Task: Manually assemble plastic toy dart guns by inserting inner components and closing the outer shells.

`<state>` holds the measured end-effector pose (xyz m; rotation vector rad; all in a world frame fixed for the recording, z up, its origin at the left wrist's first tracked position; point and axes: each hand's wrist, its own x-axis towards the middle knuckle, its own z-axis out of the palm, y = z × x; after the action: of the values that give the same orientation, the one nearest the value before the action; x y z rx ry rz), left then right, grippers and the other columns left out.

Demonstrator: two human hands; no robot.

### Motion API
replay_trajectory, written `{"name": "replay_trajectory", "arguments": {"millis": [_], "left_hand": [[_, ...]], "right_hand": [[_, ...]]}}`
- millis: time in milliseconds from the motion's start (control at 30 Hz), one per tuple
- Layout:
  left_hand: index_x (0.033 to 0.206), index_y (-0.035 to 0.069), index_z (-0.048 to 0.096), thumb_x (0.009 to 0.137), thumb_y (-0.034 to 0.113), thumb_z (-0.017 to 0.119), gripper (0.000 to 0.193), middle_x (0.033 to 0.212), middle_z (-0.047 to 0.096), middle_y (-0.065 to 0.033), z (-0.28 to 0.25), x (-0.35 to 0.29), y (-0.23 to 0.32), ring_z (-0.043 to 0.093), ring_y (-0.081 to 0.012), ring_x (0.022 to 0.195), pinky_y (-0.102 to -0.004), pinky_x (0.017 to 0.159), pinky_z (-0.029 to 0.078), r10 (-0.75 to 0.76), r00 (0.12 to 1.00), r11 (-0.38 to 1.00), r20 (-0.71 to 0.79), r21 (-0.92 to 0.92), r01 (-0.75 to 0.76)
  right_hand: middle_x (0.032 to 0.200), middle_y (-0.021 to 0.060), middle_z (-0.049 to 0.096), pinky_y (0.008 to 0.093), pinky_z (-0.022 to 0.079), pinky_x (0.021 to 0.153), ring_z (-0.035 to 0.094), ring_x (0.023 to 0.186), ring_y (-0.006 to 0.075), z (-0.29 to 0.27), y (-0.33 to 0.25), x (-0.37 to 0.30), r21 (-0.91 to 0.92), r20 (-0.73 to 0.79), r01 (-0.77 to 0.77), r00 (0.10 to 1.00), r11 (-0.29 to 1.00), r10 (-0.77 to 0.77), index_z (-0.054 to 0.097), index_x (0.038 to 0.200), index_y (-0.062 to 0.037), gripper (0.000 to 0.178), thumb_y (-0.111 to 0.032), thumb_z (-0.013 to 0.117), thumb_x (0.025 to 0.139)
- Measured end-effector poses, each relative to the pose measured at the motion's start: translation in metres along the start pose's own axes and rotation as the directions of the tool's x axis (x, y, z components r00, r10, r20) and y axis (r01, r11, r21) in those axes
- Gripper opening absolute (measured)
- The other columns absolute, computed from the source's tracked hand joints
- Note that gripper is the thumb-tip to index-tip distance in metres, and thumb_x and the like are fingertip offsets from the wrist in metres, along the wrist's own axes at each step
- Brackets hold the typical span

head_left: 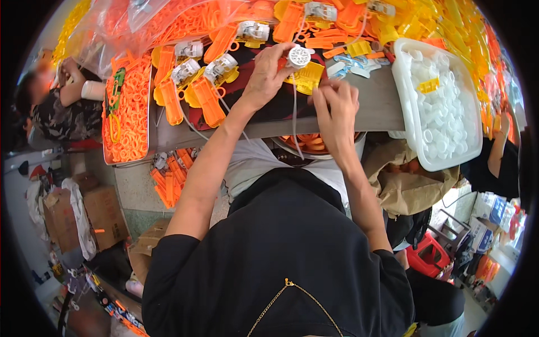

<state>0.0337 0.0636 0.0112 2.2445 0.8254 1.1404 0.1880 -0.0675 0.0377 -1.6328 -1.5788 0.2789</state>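
Above the near edge of the bench, my left hand (pixel 267 77) grips a plastic assembly with its thumb and fingers. The assembly has a white round part (pixel 299 57) with a patterned face and a yellow plastic housing (pixel 308 78). From it a thin pale tube (pixel 295 115) hangs over the bench edge. My right hand (pixel 338 109) is just right of the housing, fingers curled and pressed together; whatever they hold, if anything, is hidden. Left of my left hand lie several similar orange and yellow assemblies (pixel 208 100) with grey-white mechanisms.
A white tub (pixel 412 132) of white caps stands at the right. A tray (pixel 150 121) of orange rings, with a green cutter (pixel 116 89) on top, is at the left. Orange and yellow parts (pixel 438 31) heap along the back. Below the bench sits a brown sack (pixel 412 188). People work at both sides.
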Motion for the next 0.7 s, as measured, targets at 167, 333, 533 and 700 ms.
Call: {"name": "replay_trajectory", "arguments": {"millis": [167,333,533,700], "left_hand": [[0.132,0.008,0.055,0.093,0.018,0.07,0.043,0.116,0.065,-0.01,0.0,-0.001,-0.005,0.06,-0.0274,0.11,-0.041,0.103,0.038,-0.008,1.0,0.999,-0.013,-0.044,0.007],[0.131,0.009,0.056,0.093,0.018,0.07,0.041,0.113,0.065,-0.0088,0.0,-0.002,0.0,0.06,-0.0267,0.108,-0.0411,0.102,0.038,0.011,1.0,1.0,-0.01,-0.021,-0.011],[0.13,0.009,0.056,0.093,0.018,0.071,0.04,0.114,0.065,-0.0069,-0.001,-0.002,0.001,0.06,-0.0255,0.106,-0.041,0.102,0.038,0.024,0.999,0.999,-0.036,-0.034,-0.026],[0.135,0.009,0.054,0.094,0.014,0.07,0.045,0.127,0.063,-0.0077,-0.005,-0.004,-0.002,0.058,-0.0268,0.119,-0.0396,0.109,0.038,-0.016,0.998,1.0,0.059,-0.02,0.017]], "right_hand": [[0.152,0.023,0.041,0.0521,0.024,0.119,0.03,0.141,0.045,0.058,0.029,0.027,-0.213,-0.116,-0.047,0.993,0.976,0.023,0.077,0.098,-0.0054,0.017,-0.019,0.074,0.088],[0.159,0.0259,0.029,0.0525,0.017,0.122,0.021,0.147,0.0457,0.065,0.032,0.029,-0.04,-0.143,-0.163,0.977,0.986,0.156,0.078,0.095,-0.0072,0.018,-0.022,0.079,0.084],[0.163,0.0203,0.026,0.0557,0.013,0.123,0.02,0.149,0.0446,0.06,0.042,0.024,-0.18,-0.07,-0.033,0.997,0.983,0.02,0.08,0.094,-0.0085,0.018,-0.024,0.08,0.083],[0.158,0.0165,0.036,0.0594,0.009,0.123,0.024,0.148,0.0425,0.016,0.019,0.019,-0.231,0.022,0.089,0.996,0.969,-0.086,0.057,0.14,-0.0131,0.067,-0.026,0.083,0.079]]}}
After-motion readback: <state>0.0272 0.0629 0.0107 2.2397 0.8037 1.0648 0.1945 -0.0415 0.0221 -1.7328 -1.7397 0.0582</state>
